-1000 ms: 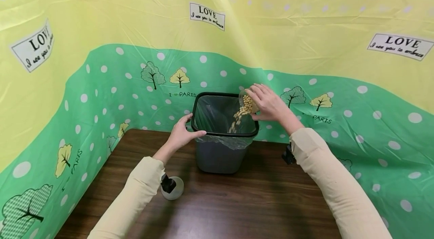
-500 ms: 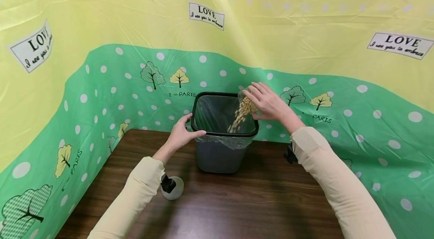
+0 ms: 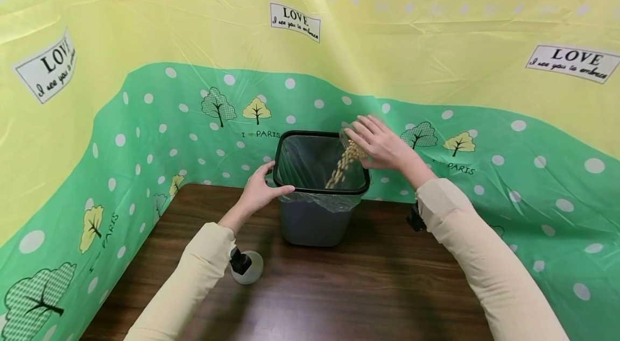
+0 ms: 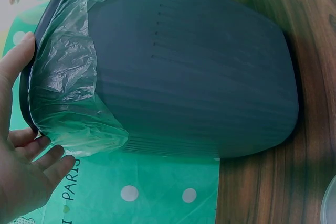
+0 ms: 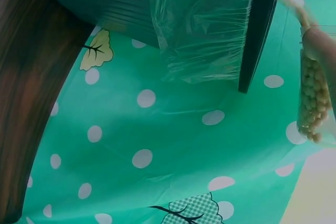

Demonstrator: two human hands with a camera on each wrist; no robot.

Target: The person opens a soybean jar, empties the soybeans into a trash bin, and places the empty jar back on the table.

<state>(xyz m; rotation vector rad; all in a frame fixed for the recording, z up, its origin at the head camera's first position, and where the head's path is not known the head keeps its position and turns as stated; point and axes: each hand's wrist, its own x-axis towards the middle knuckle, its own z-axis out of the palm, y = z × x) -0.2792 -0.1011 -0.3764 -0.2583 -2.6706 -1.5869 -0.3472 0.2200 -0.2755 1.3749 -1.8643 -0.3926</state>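
Note:
A dark grey trash can (image 3: 315, 222) with a black rim stands on the table, lined with a clear plastic bag (image 4: 71, 77). My left hand (image 3: 259, 191) touches the rim at its near left corner, thumb along the front and relaxed fingers at the side. Above the right rim, my right hand (image 3: 382, 144) grips a tilted clear cup (image 5: 303, 85). Soybeans (image 3: 346, 161) stream from its mouth down into the lined can. In the right wrist view more soybeans show inside the cup; only part of that hand is visible there.
A round translucent container (image 3: 249, 268) sits on the dark wooden table (image 3: 310, 298), beside the left wrist and partly behind its camera. A green and yellow patterned sheet (image 3: 232, 153) hangs behind and at both sides.
The right hand has tipped the cup further and risen slightly; fewer soybeans show at its mouth while they keep falling. The left hand and trash can have stayed in place.

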